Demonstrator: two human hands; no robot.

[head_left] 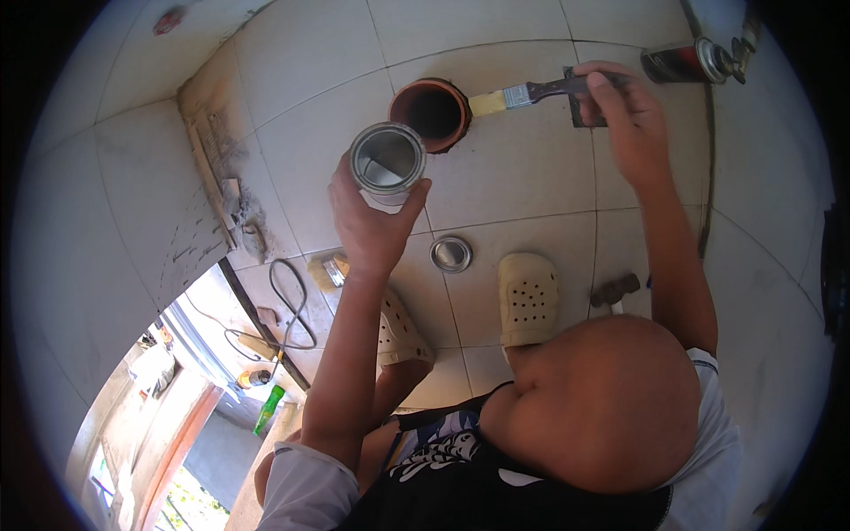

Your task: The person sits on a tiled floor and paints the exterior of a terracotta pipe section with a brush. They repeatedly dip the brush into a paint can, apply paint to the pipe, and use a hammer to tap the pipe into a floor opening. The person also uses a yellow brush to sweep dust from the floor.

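Observation:
My left hand point(372, 228) is wrapped round an open metal can point(388, 189), whose mouth faces up. Its inside is greyish, and I cannot make out what it contains. Just beyond the can, the reddish-brown round pipe point(400, 99) opens in the tiled floor. In my right hand point(636, 128), closed on the dark handle, is a paintbrush point(516, 96) with pale yellow bristles. The brush lies sideways, its bristle tip at the right edge of the pipe. Beneath that hand shows part of a dark square plate point(589, 113) on the floor.
Between my beige clogs point(529, 301) and the pipe lies a round metal lid point(452, 254). A second brush point(329, 271), a looped cord point(304, 310) and a green-handled tool point(269, 409) are at left. A hammer point(615, 289) lies right; a torch canister point(680, 65) lies at upper right.

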